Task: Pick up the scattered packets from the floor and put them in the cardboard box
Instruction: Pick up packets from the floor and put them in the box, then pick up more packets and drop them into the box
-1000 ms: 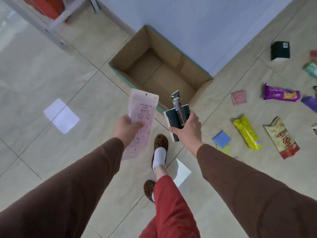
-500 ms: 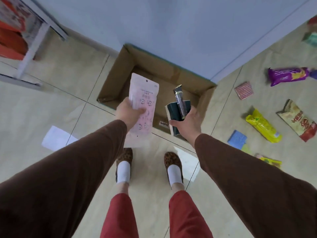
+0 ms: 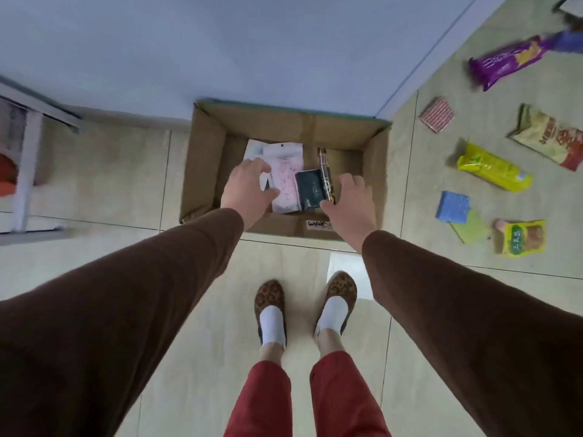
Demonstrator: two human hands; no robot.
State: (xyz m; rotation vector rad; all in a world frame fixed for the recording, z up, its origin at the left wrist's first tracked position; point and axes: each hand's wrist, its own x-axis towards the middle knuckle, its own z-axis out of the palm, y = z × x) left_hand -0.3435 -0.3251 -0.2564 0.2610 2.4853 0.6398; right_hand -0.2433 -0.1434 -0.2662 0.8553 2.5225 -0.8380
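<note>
Person stands over the open brown cardboard box [image 3: 205, 171] by the wall, both hands spread wide and gripping nothing: left hand [image 3: 247, 192] above the pale pink flat pouch [image 3: 285, 178], right hand [image 3: 350, 203] beside the dark green small packet [image 3: 309, 189] and the thin dark tube-shaped packet [image 3: 325, 171], all three inside the box. Right of the box on the tiled floor lie a purple wrapper [image 3: 508, 63], a yellow packet [image 3: 492, 167], a blue square pad [image 3: 452, 206] and a red striped square packet [image 3: 437, 114], apart from each other.
</note>
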